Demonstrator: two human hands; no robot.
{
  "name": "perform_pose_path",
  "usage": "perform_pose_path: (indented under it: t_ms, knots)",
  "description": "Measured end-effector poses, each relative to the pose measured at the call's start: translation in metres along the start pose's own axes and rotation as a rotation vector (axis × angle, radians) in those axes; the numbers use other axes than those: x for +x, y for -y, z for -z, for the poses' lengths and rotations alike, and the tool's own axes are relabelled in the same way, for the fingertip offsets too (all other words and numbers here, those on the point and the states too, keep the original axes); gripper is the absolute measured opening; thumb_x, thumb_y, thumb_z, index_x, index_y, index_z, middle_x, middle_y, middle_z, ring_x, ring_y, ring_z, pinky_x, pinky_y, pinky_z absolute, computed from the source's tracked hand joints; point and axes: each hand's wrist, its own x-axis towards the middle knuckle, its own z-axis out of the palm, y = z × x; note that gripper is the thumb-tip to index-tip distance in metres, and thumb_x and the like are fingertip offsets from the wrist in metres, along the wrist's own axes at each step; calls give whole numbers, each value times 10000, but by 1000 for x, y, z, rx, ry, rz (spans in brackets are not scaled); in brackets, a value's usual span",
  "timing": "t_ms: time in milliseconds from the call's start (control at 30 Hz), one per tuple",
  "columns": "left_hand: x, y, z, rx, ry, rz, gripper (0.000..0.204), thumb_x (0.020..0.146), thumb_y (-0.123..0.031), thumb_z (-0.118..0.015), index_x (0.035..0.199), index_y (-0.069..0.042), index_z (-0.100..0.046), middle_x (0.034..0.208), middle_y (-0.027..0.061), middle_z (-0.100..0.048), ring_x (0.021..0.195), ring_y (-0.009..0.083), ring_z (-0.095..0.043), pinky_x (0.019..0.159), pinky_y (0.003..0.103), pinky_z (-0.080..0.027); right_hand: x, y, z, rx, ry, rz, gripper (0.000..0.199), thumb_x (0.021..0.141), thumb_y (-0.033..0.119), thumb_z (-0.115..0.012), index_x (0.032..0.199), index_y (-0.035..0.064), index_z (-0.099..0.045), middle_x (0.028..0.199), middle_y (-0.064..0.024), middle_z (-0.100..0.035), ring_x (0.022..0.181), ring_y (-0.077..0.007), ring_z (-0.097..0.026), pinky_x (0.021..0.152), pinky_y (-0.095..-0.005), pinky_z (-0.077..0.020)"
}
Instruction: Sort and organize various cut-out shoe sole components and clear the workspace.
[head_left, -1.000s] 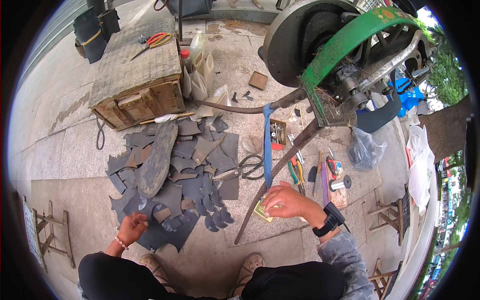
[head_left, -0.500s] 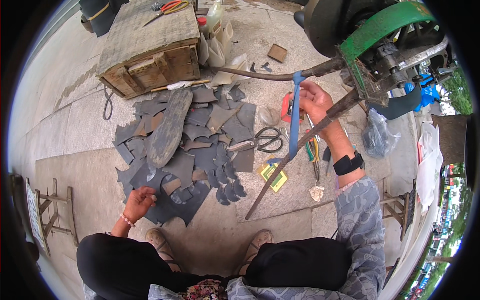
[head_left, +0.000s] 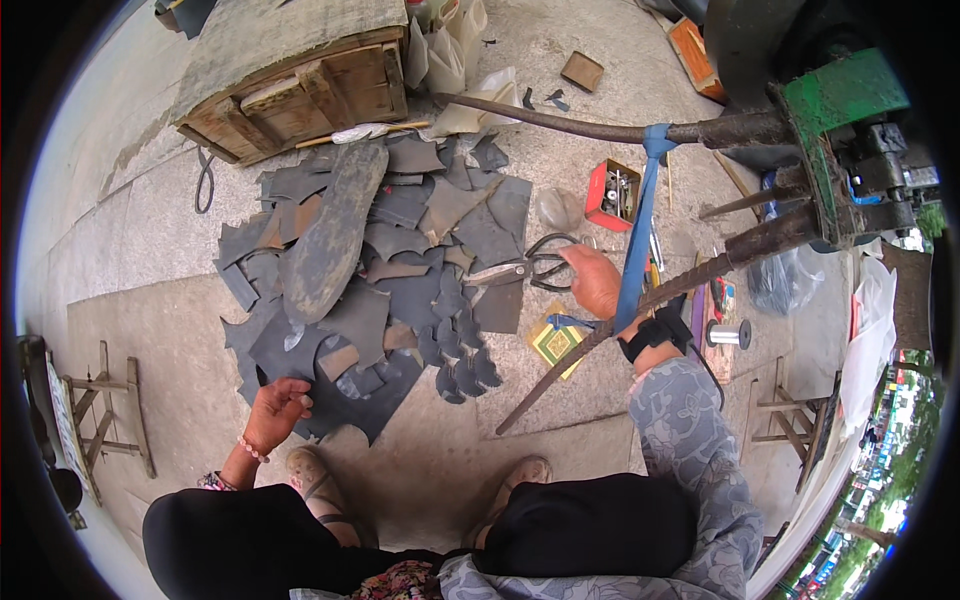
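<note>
Dark grey sheet scraps (head_left: 345, 325) lie in a spread pile on the ground, with a worn shoe sole (head_left: 333, 235) on top. At the pile's near left edge is my left hand (head_left: 275, 412), its fingers curled in; whatever they hold, if anything, is hidden. My right hand (head_left: 597, 283) reaches under the metal bars and closes round the black handles of a pair of scissors (head_left: 503, 273). The blades point left onto the scraps. Beyond this hand stands an open red box (head_left: 598, 190) of small metal parts. A blue strap (head_left: 637, 255) hangs between the bars beside my wrist.
A green-framed machine (head_left: 840, 120) stands at the far right, its rusty bars (head_left: 575, 362) crossing above my right arm. A wooden crate (head_left: 300, 90) is at the far left. A yellow packet (head_left: 562, 345), a thread spool (head_left: 728, 334) and a plastic bag (head_left: 785, 280) lie nearby.
My right hand has left the red box, which now stands on the ground, and moved nearer and left to the scissors. My left hand stays by the scraps. The view has shifted somewhat.
</note>
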Motion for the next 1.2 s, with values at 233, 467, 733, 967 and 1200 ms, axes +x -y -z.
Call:
perform_pose_path:
  t_ms: [233, 467, 733, 967, 1200]
  knots:
    - [-7, 7, 2, -31, -67, 31, 163, 881, 3, -554, 1038, 26, -593, 817, 78, -655, 706, 143, -641, 640, 258, -519, 3, 20, -12, -334, 116, -12, 307, 683, -37, -589, 984, 28, -590, 923, -162, -570, 906, -371, -559, 786, -460, -458]
    - [6, 7, -2, -18, -62, 36, 108, 901, -46, -577, 999, -12, -606, 790, 73, -670, 657, 151, -656, 598, 262, -534, -49, 18, 19, -274, 128, -113, 216, 745, 48, -595, 961, 41, -600, 917, -172, -613, 885, -358, -618, 717, -396, -505]
    - [16, 18, -1, -39, -95, 33, 90, 888, -68, -544, 923, -20, -611, 741, 67, -663, 600, 140, -645, 521, 241, -513, -100, 0, 16, -264, 132, -360, 310, 723, 168, -665, 991, 44, -571, 886, -192, -629, 865, -379, -624, 751, -466, -499]
    - [22, 22, 2, -3, -101, 32, 73, 883, -82, -554, 880, -46, -617, 706, 71, -655, 549, 166, -641, 465, 270, -515, -130, -15, 17, -102, 31, -577, 344, 716, 232, -702, 927, -7, -574, 820, -237, -630, 826, -415, -621, 729, -487, -492]
    - [24, 25, 5, -19, -86, 53, 95, 878, -55, -532, 902, -29, -619, 719, 90, -667, 560, 162, -655, 464, 253, -518, -143, -38, 20, -11, -136, -654, 334, 673, 240, -736, 784, -42, -598, 773, -265, -618, 811, -431, -619, 719, -475, -494]
